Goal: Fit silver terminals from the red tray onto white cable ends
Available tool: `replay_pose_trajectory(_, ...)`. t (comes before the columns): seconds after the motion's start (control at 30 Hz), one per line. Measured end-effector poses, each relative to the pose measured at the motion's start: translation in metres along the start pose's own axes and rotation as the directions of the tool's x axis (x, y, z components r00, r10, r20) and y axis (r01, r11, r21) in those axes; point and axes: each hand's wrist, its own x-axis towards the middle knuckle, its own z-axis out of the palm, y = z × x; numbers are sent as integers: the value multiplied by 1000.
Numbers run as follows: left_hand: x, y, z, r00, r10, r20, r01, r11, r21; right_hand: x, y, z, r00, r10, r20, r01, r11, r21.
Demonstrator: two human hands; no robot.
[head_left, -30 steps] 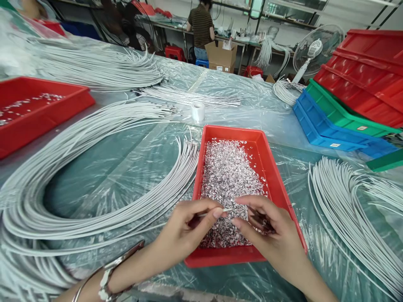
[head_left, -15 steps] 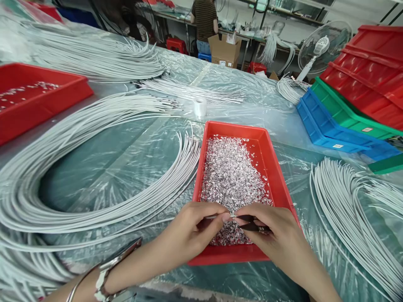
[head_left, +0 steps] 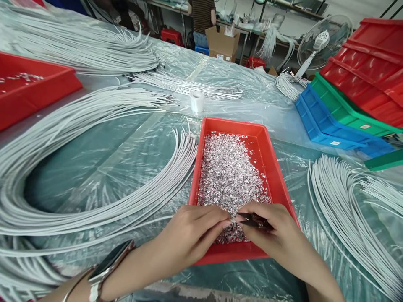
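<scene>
My left hand is closed in a pinch on the end of a white cable, which trails off to the left. Between the thumb and fingers of my right hand is a dark two-pronged tool; whether it is tweezers or small snips I cannot tell. Its tips point left, close to the cable end at my left fingertips. Both hands are over the near part of a red tray. A heap of small silvery scraps fills much of that tray.
Looped white cables lie left of the tray, another cable bundle to its right. A clear tape roll stands behind it. Stacked bins rise at right, near a fan. Another red tray sits left; a person is beyond.
The fingers of my left hand have closed further, hiding more of the cable end. My right hand still holds the dark tool in nearly the same place. The view has shifted slightly.
</scene>
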Motion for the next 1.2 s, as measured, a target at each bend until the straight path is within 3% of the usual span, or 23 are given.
replay_pose_trajectory(0.3,4,1,-6,973,232,-15,-228,966,121,1,-2,-3,994,52,100,-72,975,211)
replay_pose_trajectory(0.53,4,6,-11,968,250,13,-250,962,105,-1,0,-5,986,66,153,-109,948,299)
replay_pose_trajectory(0.87,-2,-1,-9,927,371,-58,-355,915,191,-1,-2,-4,981,99,166,-157,909,386)
replay_pose_trajectory(1.2,0,3,-12,930,363,-60,-350,923,160,1,-6,-2,972,131,196,-213,845,490)
